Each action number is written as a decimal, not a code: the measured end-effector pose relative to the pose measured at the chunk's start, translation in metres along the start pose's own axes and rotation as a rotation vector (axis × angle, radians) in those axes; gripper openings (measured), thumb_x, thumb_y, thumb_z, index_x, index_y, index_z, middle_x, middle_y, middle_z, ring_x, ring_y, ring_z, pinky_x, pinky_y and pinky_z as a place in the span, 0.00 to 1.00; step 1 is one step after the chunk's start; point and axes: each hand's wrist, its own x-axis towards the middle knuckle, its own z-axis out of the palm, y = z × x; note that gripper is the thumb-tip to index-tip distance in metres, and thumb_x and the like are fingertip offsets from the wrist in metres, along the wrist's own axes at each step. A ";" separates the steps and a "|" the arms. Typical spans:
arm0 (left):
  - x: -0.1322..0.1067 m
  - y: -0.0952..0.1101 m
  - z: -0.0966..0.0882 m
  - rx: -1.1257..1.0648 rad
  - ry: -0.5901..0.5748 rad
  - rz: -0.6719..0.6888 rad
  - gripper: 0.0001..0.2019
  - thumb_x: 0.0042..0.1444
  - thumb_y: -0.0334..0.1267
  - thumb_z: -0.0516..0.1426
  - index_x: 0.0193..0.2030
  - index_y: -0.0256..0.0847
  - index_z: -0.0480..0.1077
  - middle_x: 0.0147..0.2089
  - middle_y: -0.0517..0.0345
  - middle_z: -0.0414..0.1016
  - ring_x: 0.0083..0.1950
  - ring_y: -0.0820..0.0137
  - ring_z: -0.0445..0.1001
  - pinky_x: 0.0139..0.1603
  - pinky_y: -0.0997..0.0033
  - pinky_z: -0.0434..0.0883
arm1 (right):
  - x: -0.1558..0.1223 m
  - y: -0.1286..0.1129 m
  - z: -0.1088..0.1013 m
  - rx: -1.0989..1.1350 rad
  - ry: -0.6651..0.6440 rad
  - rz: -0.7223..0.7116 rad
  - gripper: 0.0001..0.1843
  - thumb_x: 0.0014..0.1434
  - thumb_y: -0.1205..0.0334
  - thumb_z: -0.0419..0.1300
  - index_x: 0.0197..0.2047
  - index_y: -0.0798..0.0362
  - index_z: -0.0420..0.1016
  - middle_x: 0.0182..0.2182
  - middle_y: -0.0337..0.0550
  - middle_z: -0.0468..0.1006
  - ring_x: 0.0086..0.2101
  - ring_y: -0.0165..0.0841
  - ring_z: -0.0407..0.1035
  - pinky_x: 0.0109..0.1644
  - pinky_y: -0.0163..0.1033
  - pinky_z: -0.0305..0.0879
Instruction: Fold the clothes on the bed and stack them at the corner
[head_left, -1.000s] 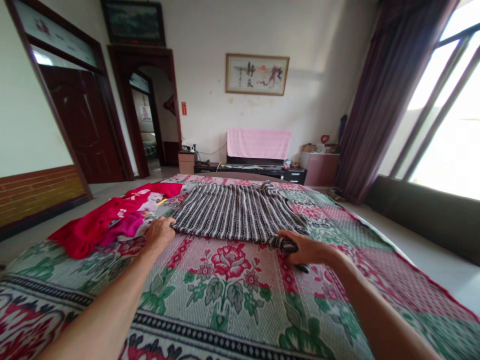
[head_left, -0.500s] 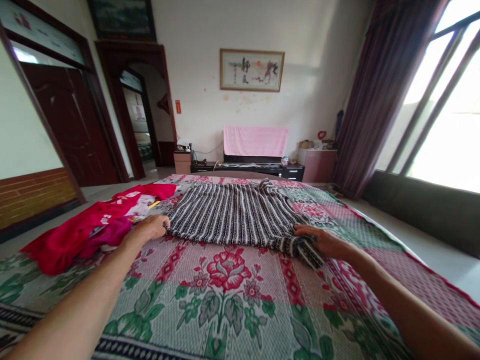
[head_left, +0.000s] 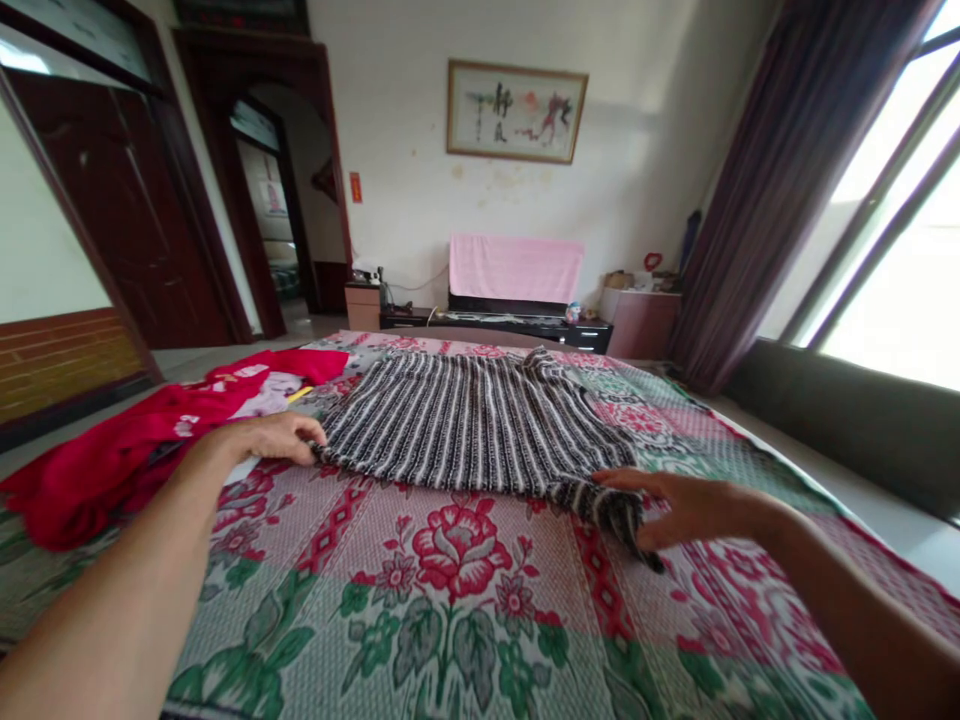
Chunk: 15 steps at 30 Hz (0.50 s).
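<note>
A black-and-white striped knit sweater (head_left: 465, 425) lies spread on a floral bedspread (head_left: 457, 545). My left hand (head_left: 281, 437) pinches the sweater's near left corner, its fingertips closed on the edge. At the near right, my right hand (head_left: 675, 508) hovers at a bunched sleeve (head_left: 604, 503), thumb and fingers apart on either side of it. The forefinger seems to touch the knit, but whether it presses down I cannot tell.
Red clothes (head_left: 172, 430) lie heaped to the left of the sweater, with a small yellow strip (head_left: 300, 394) beside them. Beyond the bed's far edge stand a low black cabinet (head_left: 495, 328) and a pink cloth (head_left: 517, 267) draped over something dark.
My right hand has loosened from the sleeve and opened. My left hand has moved a little left, still at the corner. The view has tilted slightly downward.
</note>
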 end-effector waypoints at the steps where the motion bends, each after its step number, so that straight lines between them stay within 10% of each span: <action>1: -0.003 -0.002 -0.001 -0.054 -0.008 -0.005 0.21 0.36 0.44 0.56 0.40 0.42 0.75 0.33 0.61 0.75 0.37 0.65 0.73 0.36 0.73 0.67 | 0.001 -0.004 0.001 -0.033 -0.001 0.018 0.45 0.45 0.42 0.66 0.65 0.44 0.61 0.66 0.43 0.56 0.62 0.52 0.55 0.65 0.55 0.54; 8: -0.009 -0.010 -0.001 -0.132 0.097 -0.077 0.17 0.35 0.45 0.56 0.33 0.42 0.77 0.31 0.59 0.75 0.37 0.64 0.72 0.33 0.73 0.65 | -0.004 -0.042 0.012 -0.168 -0.003 0.030 0.44 0.41 0.47 0.68 0.61 0.52 0.67 0.65 0.52 0.57 0.62 0.53 0.54 0.65 0.53 0.53; 15: -0.002 -0.001 0.005 -0.178 0.155 -0.130 0.21 0.33 0.39 0.54 0.36 0.41 0.77 0.24 0.62 0.72 0.29 0.68 0.68 0.29 0.74 0.63 | 0.009 -0.047 0.028 -0.249 0.141 -0.177 0.16 0.45 0.70 0.58 0.40 0.53 0.74 0.48 0.48 0.73 0.47 0.38 0.69 0.52 0.40 0.65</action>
